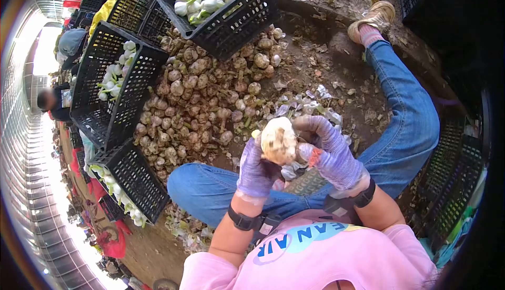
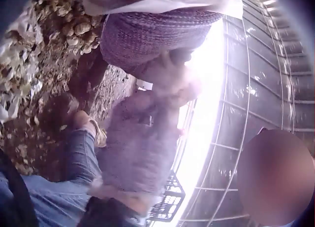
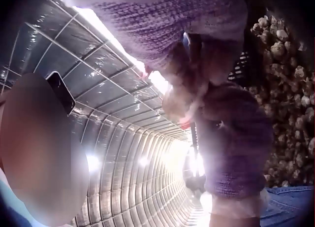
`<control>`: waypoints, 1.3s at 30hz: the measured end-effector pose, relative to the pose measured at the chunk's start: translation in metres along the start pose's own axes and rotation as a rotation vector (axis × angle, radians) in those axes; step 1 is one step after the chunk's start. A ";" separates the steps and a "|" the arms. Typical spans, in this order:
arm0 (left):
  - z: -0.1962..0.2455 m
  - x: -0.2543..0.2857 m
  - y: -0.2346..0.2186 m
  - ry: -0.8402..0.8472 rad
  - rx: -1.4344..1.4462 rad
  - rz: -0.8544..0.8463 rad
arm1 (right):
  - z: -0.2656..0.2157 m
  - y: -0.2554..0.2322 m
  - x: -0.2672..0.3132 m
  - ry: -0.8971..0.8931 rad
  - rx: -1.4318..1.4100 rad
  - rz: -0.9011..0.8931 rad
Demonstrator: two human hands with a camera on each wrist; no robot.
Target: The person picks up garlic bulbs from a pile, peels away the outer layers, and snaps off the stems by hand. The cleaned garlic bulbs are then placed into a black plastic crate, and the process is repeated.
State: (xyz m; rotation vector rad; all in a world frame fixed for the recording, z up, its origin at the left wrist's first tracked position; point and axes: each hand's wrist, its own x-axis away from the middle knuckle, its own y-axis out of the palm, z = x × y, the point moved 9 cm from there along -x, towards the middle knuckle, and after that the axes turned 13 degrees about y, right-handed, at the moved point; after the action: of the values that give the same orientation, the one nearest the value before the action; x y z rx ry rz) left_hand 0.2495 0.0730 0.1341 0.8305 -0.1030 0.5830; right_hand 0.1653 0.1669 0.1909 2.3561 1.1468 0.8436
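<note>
A large garlic bulb (image 1: 279, 140), pale with brownish patches, is held up between two hands in purple knitted gloves. The left hand (image 1: 255, 169) grips it from the left side and below. On its right side, the right hand (image 1: 331, 156) has curled fingers and thumb at the bulb, with an orange patch at the thumb. The left wrist view shows both gloved hands close together, with the right hand (image 2: 140, 143) blurred. In the right wrist view the left hand (image 3: 236, 138) is near the bulb, whose details are blurred.
Unpeeled garlic (image 1: 200, 90) lies heaped on the ground ahead. Black crates (image 1: 236, 24) with white trimmed bulbs stand behind and to the left. Peeled skins lie near the crossed legs in jeans (image 1: 405, 116). Another person is at the far left.
</note>
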 end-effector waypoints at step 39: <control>0.068 -0.097 0.020 0.206 -0.392 0.011 | 0.025 -0.104 -0.053 0.153 -0.203 0.329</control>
State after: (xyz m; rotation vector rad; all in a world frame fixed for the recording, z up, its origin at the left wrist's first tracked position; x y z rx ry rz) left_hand 0.1665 -0.0089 0.1636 0.3875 -0.0312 0.6303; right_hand 0.0968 0.1842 0.0944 2.3730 0.6933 1.2078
